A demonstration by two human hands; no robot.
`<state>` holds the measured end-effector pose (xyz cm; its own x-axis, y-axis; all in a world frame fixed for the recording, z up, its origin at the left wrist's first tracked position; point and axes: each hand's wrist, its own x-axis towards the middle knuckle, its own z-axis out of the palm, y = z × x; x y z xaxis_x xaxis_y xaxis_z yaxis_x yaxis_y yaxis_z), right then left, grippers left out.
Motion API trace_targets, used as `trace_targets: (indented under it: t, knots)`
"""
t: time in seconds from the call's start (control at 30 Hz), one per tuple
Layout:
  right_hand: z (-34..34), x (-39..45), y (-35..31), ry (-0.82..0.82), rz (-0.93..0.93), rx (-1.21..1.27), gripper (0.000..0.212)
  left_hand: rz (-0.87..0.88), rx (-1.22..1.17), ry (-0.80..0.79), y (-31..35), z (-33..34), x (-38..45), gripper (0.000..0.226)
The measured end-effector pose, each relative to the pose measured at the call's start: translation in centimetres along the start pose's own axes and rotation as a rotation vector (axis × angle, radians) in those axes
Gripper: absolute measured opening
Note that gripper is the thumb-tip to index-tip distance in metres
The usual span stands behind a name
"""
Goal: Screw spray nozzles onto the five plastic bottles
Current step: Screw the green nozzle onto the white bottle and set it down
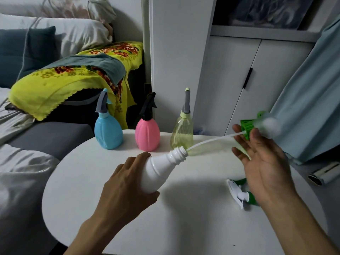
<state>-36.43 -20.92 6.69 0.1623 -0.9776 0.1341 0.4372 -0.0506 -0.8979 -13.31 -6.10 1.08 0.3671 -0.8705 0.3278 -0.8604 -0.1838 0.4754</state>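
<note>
Three capped bottles line the far edge of the round white table (184, 227): blue bottle (108, 132), pink bottle (147, 134), clear yellowish bottle (182, 134). A spare green-and-white nozzle (241, 195) lies near the right wrist. The left hand (125, 183) grips the white bottle (158, 171), tilted above the table, its long axis rising rightward, open neck aimed up-right. The right hand (261, 157) pinches the green nozzle (257, 124) between thumb and fingertips, other fingers loose; its dip tube (211, 139) slants down into the neck.
</note>
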Motion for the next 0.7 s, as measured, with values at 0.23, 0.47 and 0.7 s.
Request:
trace_targets:
  t: [0.23, 0.47, 0.7]
  knots:
    - [2.6, -2.4, 3.6, -0.171, 0.116, -0.068, 0.025, 0.044, 0.042, -0.015, 0.4, -0.3, 0.0, 0.087]
    - [3.3, -3.1, 4.7, -0.266, 0.139, -0.168, 0.044, 0.121, 0.038, 0.023, 0.7, -0.7, -0.1, 0.091]
    - [2.8, -2.9, 4.4, -0.254, 0.224, -0.299, 0.038, 0.197, 0.082, 0.064, 0.3, -1.3, -0.1, 0.089]
